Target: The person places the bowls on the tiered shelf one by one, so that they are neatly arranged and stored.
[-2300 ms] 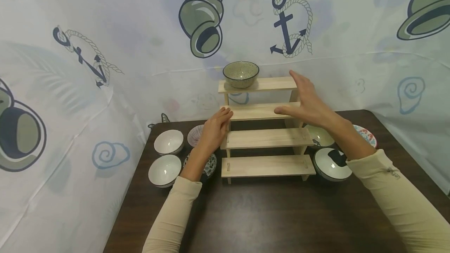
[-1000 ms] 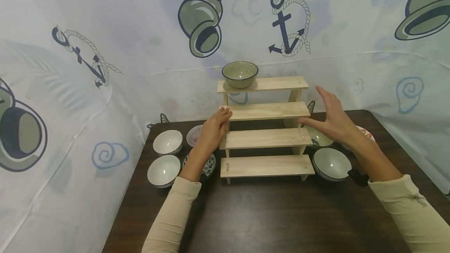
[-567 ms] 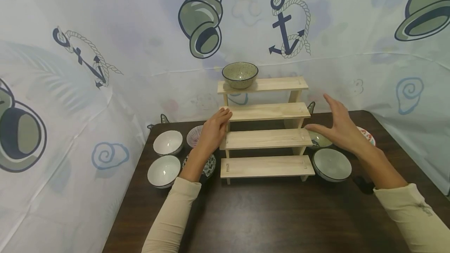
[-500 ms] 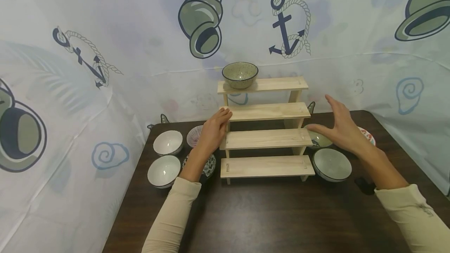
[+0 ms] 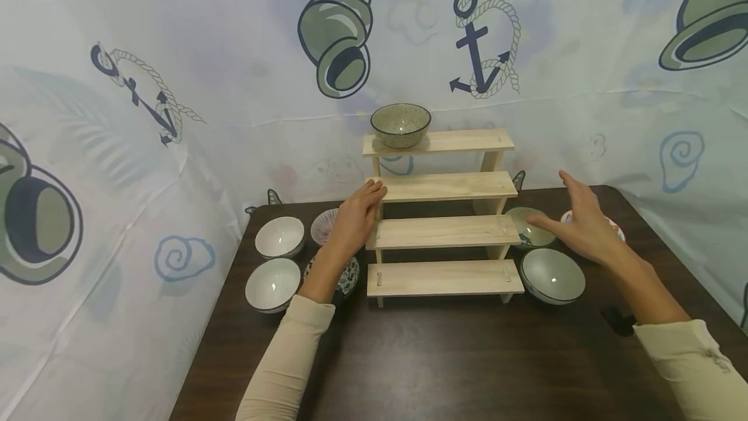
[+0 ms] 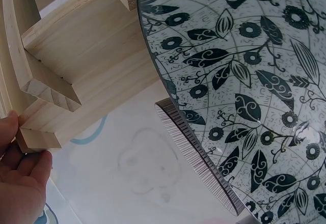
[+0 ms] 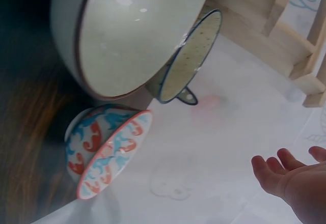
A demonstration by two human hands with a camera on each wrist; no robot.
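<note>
A tiered wooden display stand point(image 5: 444, 231) stands on the dark table, a speckled green bowl point(image 5: 400, 126) on the left of its top shelf. My left hand point(image 5: 355, 218) is at the stand's left side; in the left wrist view, thumb and fingers point(image 6: 35, 170) hold the end of a shelf board point(image 6: 43, 138). My right hand point(image 5: 584, 226) hangs in the air right of the stand, fingers spread and holding nothing. Beneath and beside it are a plain pale bowl point(image 5: 552, 276), a light green bowl point(image 5: 523, 226) and a red-and-blue patterned bowl point(image 7: 109, 150), partly hidden in the head view.
Left of the stand are two white bowls point(image 5: 279, 237), a striped bowl point(image 5: 323, 226) and a dark floral bowl point(image 6: 239, 81) partly behind my left forearm. A printed cloth point(image 5: 251, 38) hangs behind the table point(image 5: 432, 362). The stand's lower shelves hold no bowls.
My right hand has moved from beside the upper shelves outward to the right and down, away from the stand. My left hand has stayed at the stand's side; the bowls stand as before.
</note>
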